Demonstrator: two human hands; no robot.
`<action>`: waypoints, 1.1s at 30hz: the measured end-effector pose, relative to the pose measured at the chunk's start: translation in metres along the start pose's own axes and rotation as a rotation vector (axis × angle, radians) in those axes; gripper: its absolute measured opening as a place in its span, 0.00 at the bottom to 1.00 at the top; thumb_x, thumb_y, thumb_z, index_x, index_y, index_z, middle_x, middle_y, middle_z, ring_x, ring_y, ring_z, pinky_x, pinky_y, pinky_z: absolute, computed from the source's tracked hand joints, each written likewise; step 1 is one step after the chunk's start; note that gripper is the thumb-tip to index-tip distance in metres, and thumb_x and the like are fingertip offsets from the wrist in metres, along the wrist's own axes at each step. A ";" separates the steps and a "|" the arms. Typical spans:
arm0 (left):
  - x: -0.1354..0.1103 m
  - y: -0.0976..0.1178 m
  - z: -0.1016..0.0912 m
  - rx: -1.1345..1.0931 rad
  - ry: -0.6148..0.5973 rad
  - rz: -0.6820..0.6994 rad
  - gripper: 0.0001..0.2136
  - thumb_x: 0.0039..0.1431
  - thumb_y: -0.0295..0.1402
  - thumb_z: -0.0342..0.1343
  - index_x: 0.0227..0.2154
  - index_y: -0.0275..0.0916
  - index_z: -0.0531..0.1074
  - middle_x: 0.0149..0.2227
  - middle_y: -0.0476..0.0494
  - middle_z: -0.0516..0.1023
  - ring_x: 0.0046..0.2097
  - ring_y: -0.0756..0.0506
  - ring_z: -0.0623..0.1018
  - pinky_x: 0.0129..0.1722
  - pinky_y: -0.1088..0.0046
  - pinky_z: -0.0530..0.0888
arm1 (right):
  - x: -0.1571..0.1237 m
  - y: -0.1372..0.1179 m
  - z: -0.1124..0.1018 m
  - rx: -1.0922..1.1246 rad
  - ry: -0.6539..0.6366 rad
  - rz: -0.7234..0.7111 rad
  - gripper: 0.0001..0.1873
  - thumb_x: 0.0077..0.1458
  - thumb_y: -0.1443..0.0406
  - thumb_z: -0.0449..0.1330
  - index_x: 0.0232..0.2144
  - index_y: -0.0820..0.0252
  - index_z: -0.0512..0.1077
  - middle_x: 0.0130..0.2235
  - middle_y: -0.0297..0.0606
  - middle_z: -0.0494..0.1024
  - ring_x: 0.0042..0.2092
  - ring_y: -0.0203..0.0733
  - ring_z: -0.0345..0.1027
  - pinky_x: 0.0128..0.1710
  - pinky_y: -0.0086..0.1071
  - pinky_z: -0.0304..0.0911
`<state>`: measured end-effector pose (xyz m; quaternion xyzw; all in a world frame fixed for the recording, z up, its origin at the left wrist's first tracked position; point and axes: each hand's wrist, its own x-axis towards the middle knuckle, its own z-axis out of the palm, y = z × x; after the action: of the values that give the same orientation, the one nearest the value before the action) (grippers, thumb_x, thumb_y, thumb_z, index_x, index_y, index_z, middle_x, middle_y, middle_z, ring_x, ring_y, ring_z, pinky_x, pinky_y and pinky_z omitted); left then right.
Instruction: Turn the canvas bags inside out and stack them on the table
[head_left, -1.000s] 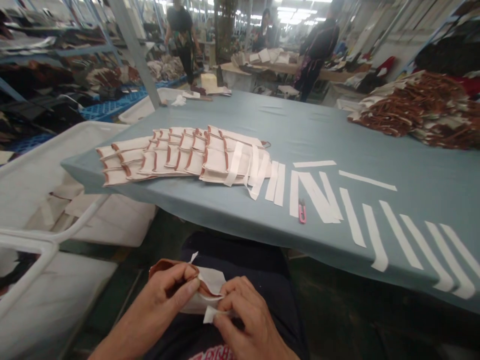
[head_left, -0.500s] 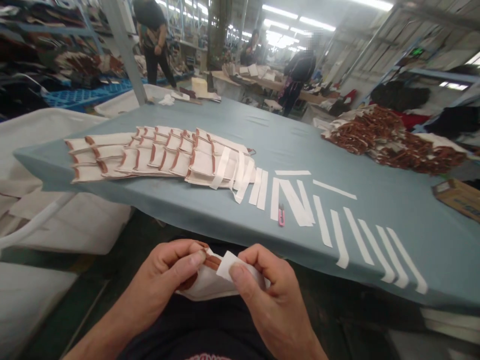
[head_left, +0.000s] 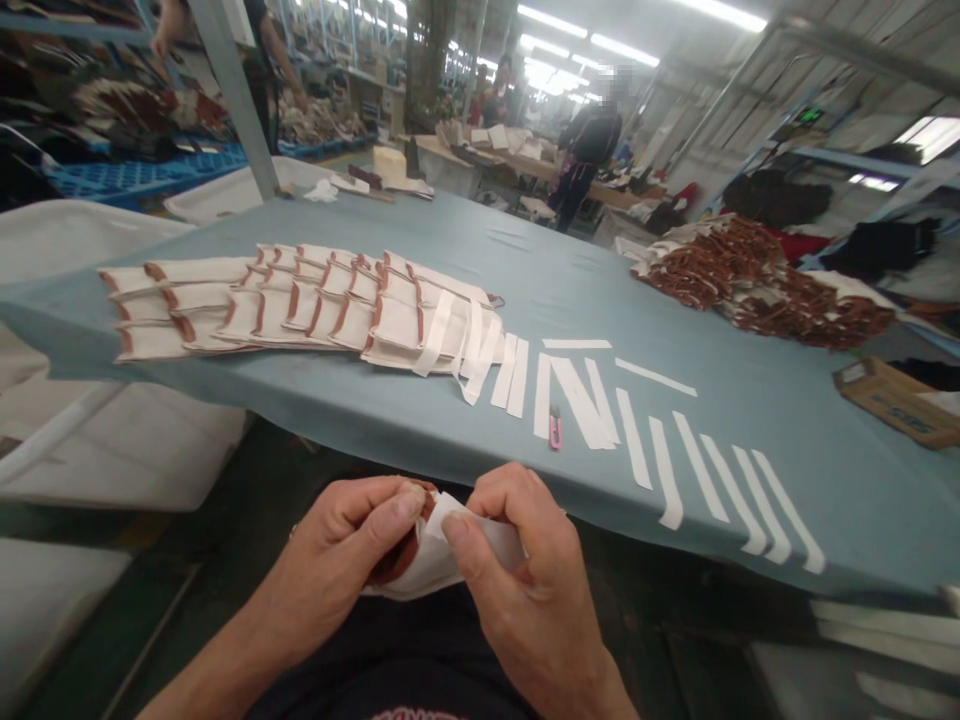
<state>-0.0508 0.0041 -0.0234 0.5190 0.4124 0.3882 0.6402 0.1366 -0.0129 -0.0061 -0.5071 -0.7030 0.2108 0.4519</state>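
Close to my body, in front of the table edge, both hands hold a cream cloth piece [head_left: 427,570] with brown trim. My left hand [head_left: 356,530] pinches its brown-trimmed edge between thumb and fingers. Between the thumb and fingers of my right hand [head_left: 517,550] is a white strip [head_left: 442,512], its end lying against the cloth edge beside my left thumb. The cloth's underside and the fingers beneath it are hidden. Pink thread snips [head_left: 555,430] lie on the table beyond my hands, among several white strips [head_left: 636,440].
Overlapping cream pieces with brown edging [head_left: 300,300] lie on the blue-green table [head_left: 525,280]. A brown and cream heap [head_left: 750,280] and a cardboard box [head_left: 896,400] are at right. White bins [head_left: 90,235] stand at left. Other people [head_left: 589,140] are in the background.
The white strip's end has moved left and now lies against the brown-trimmed edge near my left thumb. My hands are closer together. The view has shifted slightly.
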 end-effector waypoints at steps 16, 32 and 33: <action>-0.003 -0.011 -0.005 0.027 0.089 -0.032 0.28 0.69 0.57 0.58 0.21 0.41 0.65 0.20 0.56 0.60 0.23 0.52 0.57 0.20 0.76 0.54 | -0.008 0.005 0.027 -0.042 0.142 -0.017 0.14 0.68 0.67 0.61 0.29 0.54 0.64 0.30 0.29 0.72 0.33 0.39 0.66 0.38 0.34 0.58; -0.006 -0.014 -0.009 0.105 0.159 0.028 0.26 0.72 0.51 0.58 0.21 0.41 0.65 0.20 0.57 0.60 0.23 0.52 0.57 0.21 0.75 0.56 | -0.009 0.009 0.043 -0.182 0.207 -0.051 0.14 0.65 0.69 0.61 0.28 0.54 0.63 0.29 0.30 0.72 0.33 0.42 0.63 0.39 0.37 0.54; -0.006 -0.016 -0.010 0.098 0.165 0.026 0.26 0.72 0.52 0.58 0.21 0.41 0.66 0.20 0.57 0.59 0.23 0.52 0.56 0.21 0.76 0.55 | -0.010 0.010 0.045 -0.183 0.206 -0.047 0.14 0.65 0.69 0.61 0.28 0.54 0.63 0.29 0.30 0.72 0.33 0.42 0.64 0.39 0.37 0.54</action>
<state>-0.0610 -0.0004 -0.0394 0.5212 0.4753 0.4171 0.5731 0.1048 -0.0105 -0.0405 -0.5485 -0.6809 0.0817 0.4783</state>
